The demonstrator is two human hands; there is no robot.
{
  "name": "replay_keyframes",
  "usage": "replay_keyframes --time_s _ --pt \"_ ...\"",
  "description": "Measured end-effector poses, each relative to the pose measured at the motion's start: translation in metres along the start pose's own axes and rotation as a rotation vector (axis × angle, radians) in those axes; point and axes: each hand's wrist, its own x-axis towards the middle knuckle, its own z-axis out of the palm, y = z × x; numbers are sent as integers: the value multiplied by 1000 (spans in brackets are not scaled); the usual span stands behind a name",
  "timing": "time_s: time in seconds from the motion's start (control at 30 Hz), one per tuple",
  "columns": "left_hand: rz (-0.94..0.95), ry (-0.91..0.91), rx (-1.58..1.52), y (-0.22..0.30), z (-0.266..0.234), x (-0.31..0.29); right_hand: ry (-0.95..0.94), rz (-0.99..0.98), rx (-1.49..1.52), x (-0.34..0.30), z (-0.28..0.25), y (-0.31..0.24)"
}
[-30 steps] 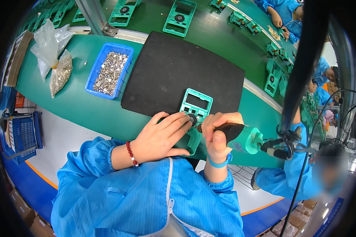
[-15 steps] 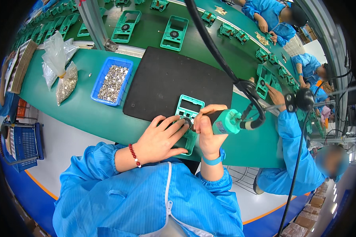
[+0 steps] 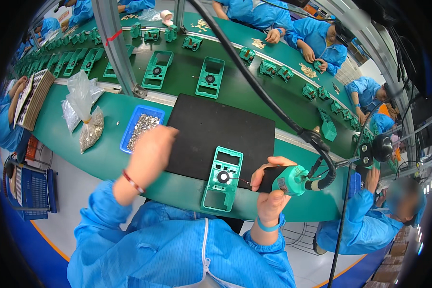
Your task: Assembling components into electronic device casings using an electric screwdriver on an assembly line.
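Note:
My right hand (image 3: 271, 194) is wrapped round a green and black electric screwdriver (image 3: 285, 181), tilted and clear of the work, its cable leaving at the right. Left of it lies a green plastic housing (image 3: 220, 197), with a round speaker (image 3: 223, 177) and a thin wire inside. The housing rests partly on a black mat (image 3: 221, 120) and partly on the green table. My left hand (image 3: 151, 156) is at the blue tray (image 3: 128, 139) of small metal screws (image 3: 146, 124), covering its near right corner. Motion smears its fingers, so its grip is unclear.
A tied clear bag (image 3: 92, 129) of small metal parts lies left of the tray. Beyond the mat, a conveyor belt (image 3: 177, 108) carries several green housings. A metal post (image 3: 113, 45) rises at the back left, and a thick black cable (image 3: 254, 81) hangs across. Co-workers sit around.
My left hand has left the housing and moved left to the screw tray. My right hand has drawn the screwdriver off the housing toward the right. The view has shifted.

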Motion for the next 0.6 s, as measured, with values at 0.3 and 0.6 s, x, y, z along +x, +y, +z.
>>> replay_keyframes --time_s 0.3,0.6 --pt "-153 -463 394 -68 -23 6 34 4 -12 -3 1 -2" --pt "-92 -103 306 -49 -36 -3 6 48 79 -1 -2 -1"
